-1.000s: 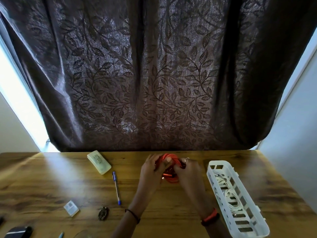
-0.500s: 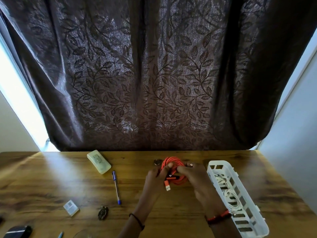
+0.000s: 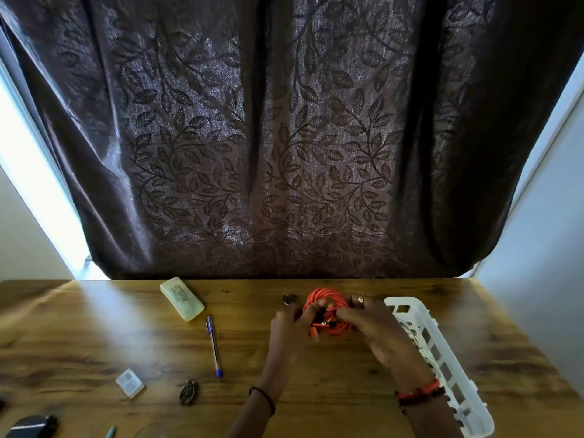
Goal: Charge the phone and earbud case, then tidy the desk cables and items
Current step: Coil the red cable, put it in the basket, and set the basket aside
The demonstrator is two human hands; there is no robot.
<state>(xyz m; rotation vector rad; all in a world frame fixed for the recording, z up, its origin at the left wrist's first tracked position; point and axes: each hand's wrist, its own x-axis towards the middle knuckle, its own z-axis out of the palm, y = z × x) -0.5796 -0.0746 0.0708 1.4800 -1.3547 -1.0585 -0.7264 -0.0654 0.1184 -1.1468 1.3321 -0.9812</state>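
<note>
— How many hands?
— Two: left hand (image 3: pixel 289 327), right hand (image 3: pixel 376 330).
— Coils and baskets?
— One orange coil (image 3: pixel 317 294), one white basket (image 3: pixel 395 301).
— And the small things?
— One blue pen (image 3: pixel 213 346), one pale case (image 3: pixel 181 299), one clear box (image 3: pixel 130 382).

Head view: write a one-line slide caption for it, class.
The left hand and right hand grip a coiled orange cable at a wooden desk beside a white slotted basket.

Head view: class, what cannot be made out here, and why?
Head view only.
- Orange cable: plugs mostly covered by the left hand and right hand gripping it.
- White basket: contents screened by its wall, right arm.
- Dark object, bottom left: cut by edge.
- Round thing behind cable: too small.
</note>
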